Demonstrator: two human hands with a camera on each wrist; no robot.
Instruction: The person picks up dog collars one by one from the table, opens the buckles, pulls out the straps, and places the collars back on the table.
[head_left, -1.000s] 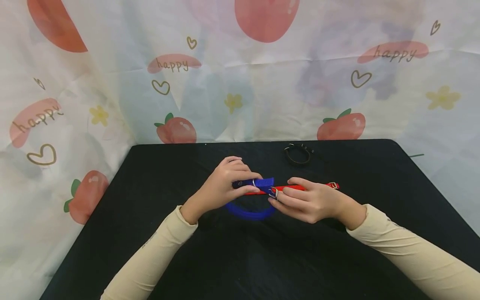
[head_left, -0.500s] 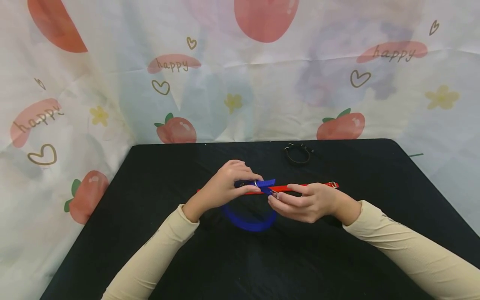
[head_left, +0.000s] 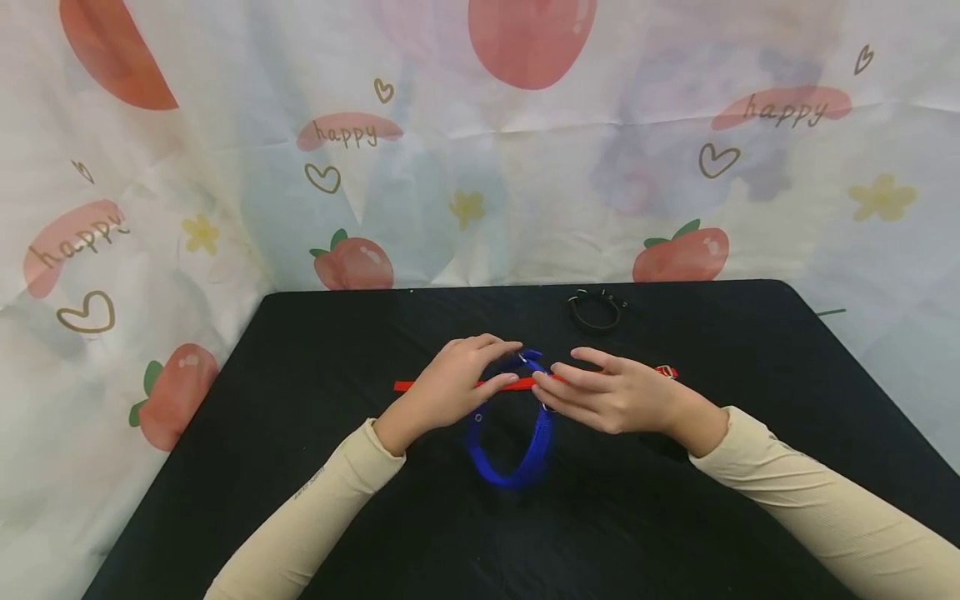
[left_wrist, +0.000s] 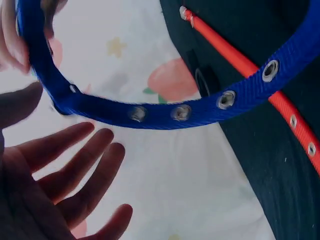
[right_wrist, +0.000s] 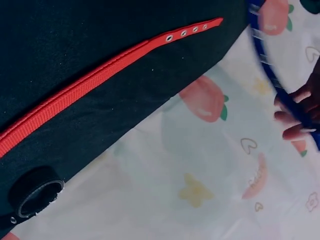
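Note:
A blue webbing collar (head_left: 512, 479) with metal eyelets hangs in a loop between the hands, above the table. My right hand (head_left: 615, 396) pinches it near its metal fittings; those fingertips (left_wrist: 15, 47) show at the top left of the left wrist view. My left hand (head_left: 450, 383) is beside the loop's left side, its fingers spread and fairly straight, not closed round the strap. In the left wrist view the blue strap passes just past its fingertips (left_wrist: 117, 150). A red collar (right_wrist: 90, 80) with eyelets and a buckle lies flat behind the hands, partly hidden by them.
A black collar (head_left: 596, 312), buckled into a ring, sits near the table's back edge. The black table (head_left: 562, 533) is bordered behind and at the left by a printed cloth backdrop (head_left: 465, 150).
The left hand's fingers have loosened from the blue collar. The loop has turned and hangs lower and more upright. The red collar's left end is now uncovered; the black collar stays put.

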